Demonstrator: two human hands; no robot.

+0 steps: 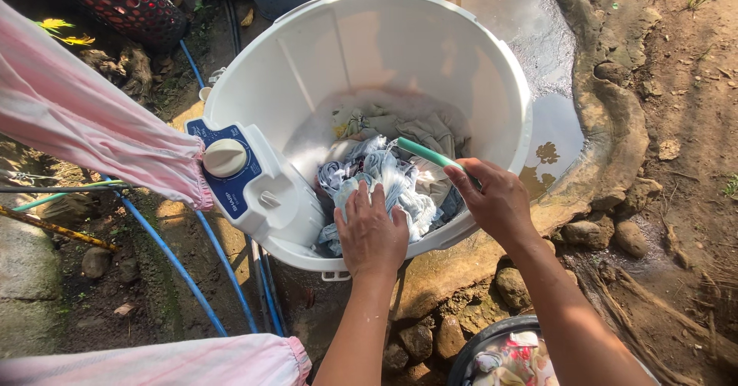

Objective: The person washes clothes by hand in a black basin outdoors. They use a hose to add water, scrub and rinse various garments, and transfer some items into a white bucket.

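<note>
The left hand (371, 232) lies spread, pressing the wet clothes (384, 178) heaped in the white washer tub (492, 71). The right hand (496, 197) grips a green hose (427, 155) over the near rim, its long axis running up-left into the tub. A blue control panel (231, 174) with a white dial sits left; the tub's far half lies open.

The supporting surface is bare brown earth ground (692, 86) with scattered stones. A white round plastic washing tub (323, 40) stands on it, next to a curved raised stone-and-mud rim (615, 117) enclosing a shallow puddle of muddy water (530, 24). Blue flexible plastic hoses (177, 267) run across the soil at the tub's left. Rounded grey-brown rocks (630, 236) lie near the tub's base. A dark round basin (492, 336) sits at the lower edge.
</note>
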